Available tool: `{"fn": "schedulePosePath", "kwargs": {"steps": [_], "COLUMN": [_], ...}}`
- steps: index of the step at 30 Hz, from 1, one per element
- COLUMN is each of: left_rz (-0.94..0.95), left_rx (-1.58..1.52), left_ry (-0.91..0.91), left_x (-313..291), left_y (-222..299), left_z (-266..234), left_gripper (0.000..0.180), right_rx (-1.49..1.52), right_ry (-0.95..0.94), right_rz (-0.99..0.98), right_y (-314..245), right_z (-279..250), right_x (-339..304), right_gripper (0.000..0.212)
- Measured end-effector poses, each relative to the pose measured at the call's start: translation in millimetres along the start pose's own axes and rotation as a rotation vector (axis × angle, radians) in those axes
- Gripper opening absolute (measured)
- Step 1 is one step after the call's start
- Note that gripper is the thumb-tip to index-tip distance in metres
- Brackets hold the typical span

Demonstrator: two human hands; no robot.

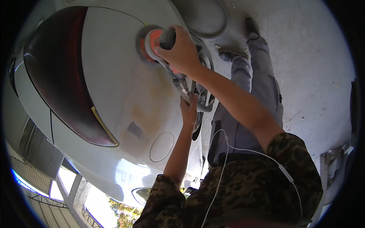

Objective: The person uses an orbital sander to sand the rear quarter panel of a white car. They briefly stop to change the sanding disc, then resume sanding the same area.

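Observation:
An orange and grey sander (155, 40) rests with its round pad against the pale grey car body panel (114, 60). My right hand (180, 51) is wrapped over the top of its head, thumb and fingers around the dark grip. Lower down, my left hand (189, 109) is closed around the sander's rear handle (181, 86), where a grey hose (205, 108) shows beside it. Below the pad the panel carries yellowish-brown sanded patches and a dark grey spot (135, 129). The underside of the pad is hidden against the panel.
Left of the sander sits a dark red tail light (57, 76), with a yellow tape strip (100, 126) near its tip. A round fuel flap (162, 146) lies below the patches. A white cable (251, 151) hangs across my body. My legs stand on the concrete floor (311, 68).

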State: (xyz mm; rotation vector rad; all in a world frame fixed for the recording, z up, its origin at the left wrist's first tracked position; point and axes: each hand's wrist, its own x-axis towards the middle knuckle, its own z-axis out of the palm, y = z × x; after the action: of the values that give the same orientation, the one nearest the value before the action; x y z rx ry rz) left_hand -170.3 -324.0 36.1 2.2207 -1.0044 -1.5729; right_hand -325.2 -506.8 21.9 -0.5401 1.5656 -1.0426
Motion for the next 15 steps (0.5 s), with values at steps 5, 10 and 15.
{"fn": "schedulePosePath", "kwargs": {"steps": [5, 10, 15], "left_rz": [0.016, -0.039, 0.021], "left_rx": [0.007, 0.039, -0.011], "left_ry": [0.054, -0.005, -0.009], "left_x": [-23, -17, -14], "left_y": [-12, -12, -9], "left_z": [6, -9, 2], "left_gripper": [0.030, 0.028, 0.027], "right_rx": [-0.075, -0.036, -0.061], "right_ry": [-0.056, 0.001, 0.003], "right_rz": [-0.194, -0.072, -0.077], "right_y": [5, 6, 0], "right_z": [5, 3, -1], "right_x": [-49, -33, -25], "right_gripper": [0.081, 0.079, 0.078]}}
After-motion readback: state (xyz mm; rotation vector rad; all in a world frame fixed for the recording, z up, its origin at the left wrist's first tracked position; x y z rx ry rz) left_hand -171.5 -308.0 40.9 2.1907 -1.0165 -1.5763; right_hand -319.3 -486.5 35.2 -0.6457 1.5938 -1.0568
